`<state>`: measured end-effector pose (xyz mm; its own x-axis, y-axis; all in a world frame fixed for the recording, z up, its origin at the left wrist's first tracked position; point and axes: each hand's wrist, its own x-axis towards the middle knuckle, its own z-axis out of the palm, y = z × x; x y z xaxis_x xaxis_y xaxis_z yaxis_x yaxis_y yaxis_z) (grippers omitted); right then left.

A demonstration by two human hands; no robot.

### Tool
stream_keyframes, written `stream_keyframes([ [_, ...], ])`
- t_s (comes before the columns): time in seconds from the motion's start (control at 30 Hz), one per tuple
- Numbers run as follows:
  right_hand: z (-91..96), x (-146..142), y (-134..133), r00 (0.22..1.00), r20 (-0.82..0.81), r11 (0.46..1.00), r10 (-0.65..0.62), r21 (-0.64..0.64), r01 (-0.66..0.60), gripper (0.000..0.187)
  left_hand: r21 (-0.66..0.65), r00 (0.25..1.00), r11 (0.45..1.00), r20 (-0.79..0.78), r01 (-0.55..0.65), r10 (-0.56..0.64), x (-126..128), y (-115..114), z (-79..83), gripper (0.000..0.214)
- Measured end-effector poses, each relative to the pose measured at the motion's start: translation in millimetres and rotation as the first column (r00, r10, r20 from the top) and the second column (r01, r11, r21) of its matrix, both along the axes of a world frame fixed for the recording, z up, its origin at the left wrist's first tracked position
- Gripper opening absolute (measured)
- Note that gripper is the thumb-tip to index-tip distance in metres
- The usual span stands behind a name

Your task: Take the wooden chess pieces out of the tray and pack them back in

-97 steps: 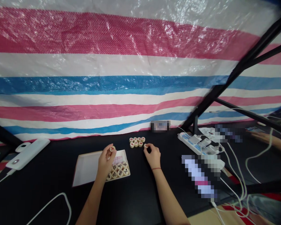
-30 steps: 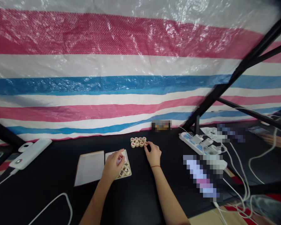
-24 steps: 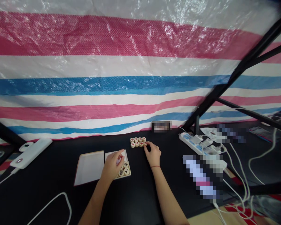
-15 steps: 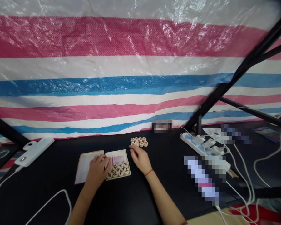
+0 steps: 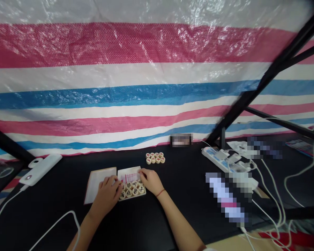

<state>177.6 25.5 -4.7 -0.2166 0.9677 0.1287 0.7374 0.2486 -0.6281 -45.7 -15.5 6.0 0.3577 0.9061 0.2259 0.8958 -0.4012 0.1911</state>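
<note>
A person is leaning over a black table, and both bare hands are working around a shallow white tray. The left hand is sitting at the tray's left edge, its fingers curled and reaching in over the rim. The right hand is pressing in from the other side, fingers bent downward at the tray's upper right corner, just above the pieces. Whether either hand is gripping anything, I cannot tell from here, since the fingers hide what lies under them.

Inside the tray, round wooden Chinese chess pieces are packed together in the lower part, and a clear plastic bag with pink markings is lying above them. A white tray lid is lying just beside the tray, under the left hand's side. Farther up the table, a small cluster of the same chess pieces is sitting in two tight rows, well clear of both hands.

A red string bracelet is circling the right wrist. To the right, a white power strip is trailing white cables, while a white power bank is lying to the left. A red, white and blue striped tarp is hanging behind the table.
</note>
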Motion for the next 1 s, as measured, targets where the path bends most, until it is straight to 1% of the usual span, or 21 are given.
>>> stream_keyframes([
  [0.23, -3.3, -0.8, -2.5, 1.000, -0.028, 1.000, -0.005, 0.026, 0.005, 0.025, -0.079, 0.993, 0.992, 0.069, 0.102, -0.097, -0.4, -2.9, 7.1, 0.024],
  [0.33, -5.3, -1.3, -3.2, 0.999, -0.046, 0.999, -0.005, 0.038, 0.007, 0.025, -0.123, 0.991, 0.986, 0.085, 0.115, -0.105, 1.0, -4.1, 11.8, 0.023],
  [0.43, -7.9, -1.5, -3.5, 0.997, -0.073, 0.998, -0.010, 0.056, 0.014, 0.025, -0.175, 0.989, 0.979, 0.125, 0.106, -0.084, 1.6, -4.1, 14.1, 0.019],
  [0.53, -10.5, -0.3, -3.8, 0.989, -0.148, 0.996, 0.003, 0.086, 0.010, 0.025, -0.219, 0.983, 0.973, 0.178, 0.079, -0.040, -0.6, -1.9, 12.2, 0.018],
  [0.63, -7.7, 0.4, -7.2, 0.968, -0.249, 0.986, -0.023, 0.152, 0.062, 0.023, -0.189, 0.955, 0.982, 0.296, 0.024, 0.034, -2.1, 3.1, 9.5, 0.018],
  [0.7, -0.6, -1.7, -12.3, 0.957, -0.291, 0.971, -0.002, 0.228, 0.071, 0.024, -0.173, 0.899, 0.985, 0.428, -0.023, 0.097, 2.1, 7.5, 9.4, 0.023],
  [0.77, 8.9, -6.3, -18.7, 0.950, -0.296, 0.952, 0.095, 0.305, -0.001, 0.031, -0.230, 0.818, 0.972, 0.550, -0.047, 0.169, 12.6, 11.9, 10.6, 0.030],
  [0.83, 16.8, -11.8, -24.2, 0.938, -0.297, 0.934, 0.181, 0.352, -0.069, 0.034, -0.300, 0.737, 0.954, 0.643, -0.009, 0.210, 27.6, 16.3, 11.3, 0.032],
  [0.9, 19.5, -15.4, -26.9, 0.930, -0.323, 0.927, 0.173, 0.373, -0.043, 0.029, -0.339, 0.646, 0.939, 0.730, 0.056, 0.225, 43.1, 20.9, 10.2, 0.032],
  [0.93, 18.5, -15.4, -27.0, 0.930, -0.338, 0.926, 0.145, 0.378, -0.007, 0.025, -0.358, 0.602, 0.929, 0.763, 0.092, 0.234, 49.6, 23.4, 8.9, 0.032],
  [1.0, 12.6, -11.1, -25.3, 0.932, -0.356, 0.920, 0.063, 0.384, 0.084, 0.023, -0.376, 0.525, 0.919, 0.809, 0.119, 0.263, 58.4, 28.8, 5.1, 0.034],
])
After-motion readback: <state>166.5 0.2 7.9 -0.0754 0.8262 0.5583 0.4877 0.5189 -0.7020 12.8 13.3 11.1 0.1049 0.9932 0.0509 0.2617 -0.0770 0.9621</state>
